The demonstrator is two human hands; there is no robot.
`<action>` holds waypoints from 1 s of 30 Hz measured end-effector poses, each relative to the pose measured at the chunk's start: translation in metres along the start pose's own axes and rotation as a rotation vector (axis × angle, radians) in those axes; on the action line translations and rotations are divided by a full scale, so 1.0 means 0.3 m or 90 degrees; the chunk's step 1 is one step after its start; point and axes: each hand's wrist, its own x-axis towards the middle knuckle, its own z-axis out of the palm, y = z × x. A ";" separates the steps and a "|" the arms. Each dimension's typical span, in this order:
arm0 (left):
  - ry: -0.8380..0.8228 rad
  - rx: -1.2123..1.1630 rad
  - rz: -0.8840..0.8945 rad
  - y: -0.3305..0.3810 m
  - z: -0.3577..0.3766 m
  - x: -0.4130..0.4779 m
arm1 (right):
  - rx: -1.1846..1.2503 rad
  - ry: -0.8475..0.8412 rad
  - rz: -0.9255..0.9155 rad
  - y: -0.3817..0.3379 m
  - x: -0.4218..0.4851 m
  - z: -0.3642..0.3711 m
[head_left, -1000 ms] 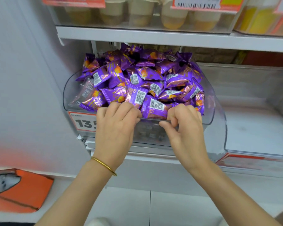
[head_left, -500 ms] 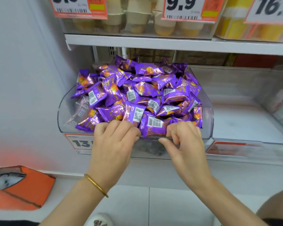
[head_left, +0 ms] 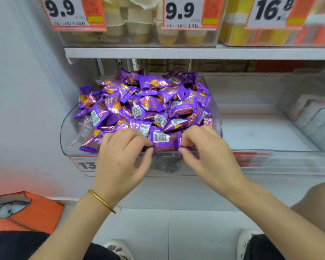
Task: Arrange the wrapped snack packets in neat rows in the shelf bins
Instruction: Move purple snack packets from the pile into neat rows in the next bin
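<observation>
Purple barcode-up packet (head_left: 163, 142), centre frame at front rim of clear bin (head_left: 64, 136), pinched endwise by left hand (head_left: 120, 156) and right hand (head_left: 208, 154); overfull heap (head_left: 154, 102) behind likely spills forward if tugged.

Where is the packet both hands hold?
The packet lies centre in the head view, at the front of the clear bin, between left hand and right hand.

The clear bin (head_left: 64, 143) of packets (head_left: 154, 102) has slid back flush with the neighbouring bin (head_left: 298, 160).
</observation>
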 end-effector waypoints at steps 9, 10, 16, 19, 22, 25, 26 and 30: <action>-0.004 0.001 -0.039 0.057 0.058 0.253 | -0.093 -0.101 -0.012 0.199 0.263 -0.133; -0.022 -0.001 -0.057 0.049 0.073 0.284 | -0.109 -0.141 -0.020 0.210 0.278 -0.118; -0.072 0.033 -0.109 0.025 0.153 0.345 | -0.086 -0.071 -0.087 0.242 0.276 -0.063; -0.069 0.046 -0.117 0.022 0.158 0.361 | -0.032 -0.026 -0.091 0.251 0.261 -0.055; -0.038 -0.005 -0.129 0.017 0.136 0.379 | 0.060 0.038 -0.063 0.247 0.252 -0.070; 0.043 -0.114 -0.143 0.030 0.097 0.393 | 0.209 0.076 -0.002 0.231 0.256 -0.090; 0.070 -0.167 -0.156 0.042 0.085 0.397 | 0.255 0.088 0.019 0.223 0.260 -0.098; 0.071 -0.429 -0.270 0.095 0.072 0.411 | 0.387 0.102 0.083 0.196 0.272 -0.137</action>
